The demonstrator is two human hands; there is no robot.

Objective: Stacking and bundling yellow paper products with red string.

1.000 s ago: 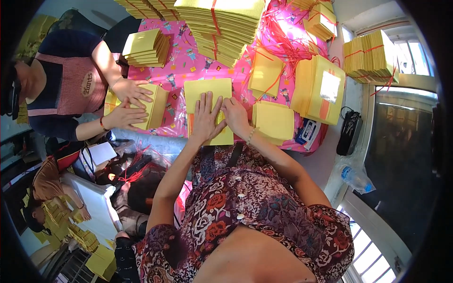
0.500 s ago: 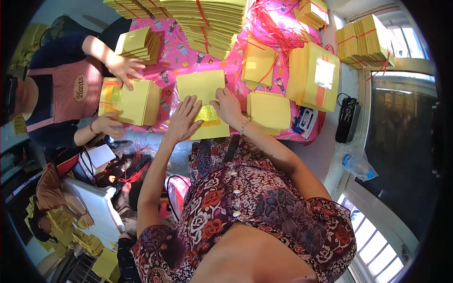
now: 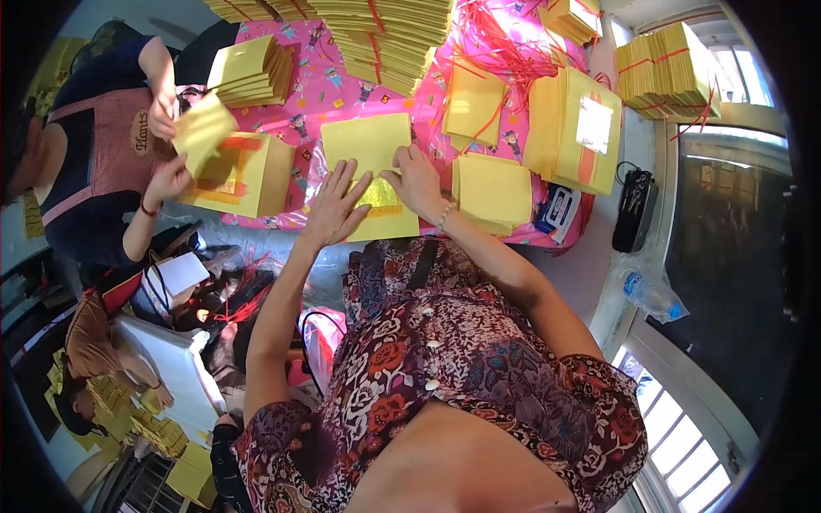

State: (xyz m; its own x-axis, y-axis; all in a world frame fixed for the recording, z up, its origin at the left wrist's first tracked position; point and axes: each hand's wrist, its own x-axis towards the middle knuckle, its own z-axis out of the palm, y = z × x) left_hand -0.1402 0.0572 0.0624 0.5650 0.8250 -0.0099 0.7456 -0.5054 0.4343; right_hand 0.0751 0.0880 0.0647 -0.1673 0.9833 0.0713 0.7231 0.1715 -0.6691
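Observation:
My left hand (image 3: 336, 208) lies flat with fingers spread on a yellow paper sheet (image 3: 363, 137) on the table. A shiny gold patch (image 3: 376, 194) shows on the sheet between my hands. My right hand (image 3: 417, 184) rests at the sheet's right edge, its fingers bent in, thumb over the paper; its fingertips are partly hidden. Just right of that hand sits a low stack of yellow paper (image 3: 492, 190).
A co-worker at the left holds a yellow paper (image 3: 203, 135) above a stack with an orange-framed patch (image 3: 224, 171). Tall yellow bundles (image 3: 385, 43) stand at the back, red strings (image 3: 492, 51) beside them. A stapler-like thing (image 3: 558, 212) lies near the right corner; a plastic bottle (image 3: 650, 295) lies beyond.
The co-worker's hands have lifted a yellow paper off the left stack, uncovering its orange-framed patch. My right hand's fingers have shifted slightly at the sheet's edge; my left hand stays flat.

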